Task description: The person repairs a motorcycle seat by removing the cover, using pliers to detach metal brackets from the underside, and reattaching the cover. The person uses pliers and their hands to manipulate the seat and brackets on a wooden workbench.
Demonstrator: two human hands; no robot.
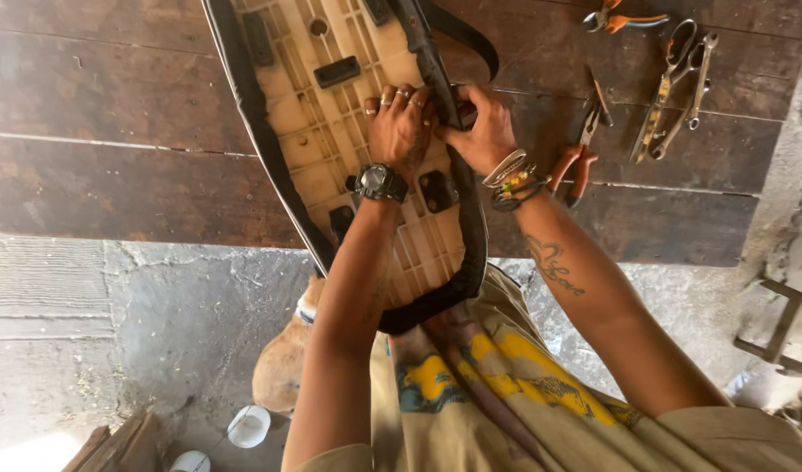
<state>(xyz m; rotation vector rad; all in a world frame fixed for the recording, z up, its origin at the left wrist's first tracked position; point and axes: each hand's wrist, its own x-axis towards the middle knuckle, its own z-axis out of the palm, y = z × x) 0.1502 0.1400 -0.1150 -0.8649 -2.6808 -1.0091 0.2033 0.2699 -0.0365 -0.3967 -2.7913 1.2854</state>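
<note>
An upturned seat pan (318, 114) of cream ribbed plastic lies on the dark wooden bench (112, 131), its near end hanging over the edge toward my body. A black cover edge (473, 236) wraps its rim. My left hand (399, 127), with rings and a black wristwatch, presses flat on the pan near its right rim. My right hand (480, 127), with several bracelets, pinches the black cover edge right beside the left fingers. A black strap (467, 39) loops off beyond the hands.
Red-handled pliers (578, 153) lie just right of my right wrist. Scissors (665, 87), wrenches (691, 96) and orange-handled pliers (620, 17) lie farther right on the bench. Below, on the concrete floor, an orange cat (283, 363) and two white cups (248, 426).
</note>
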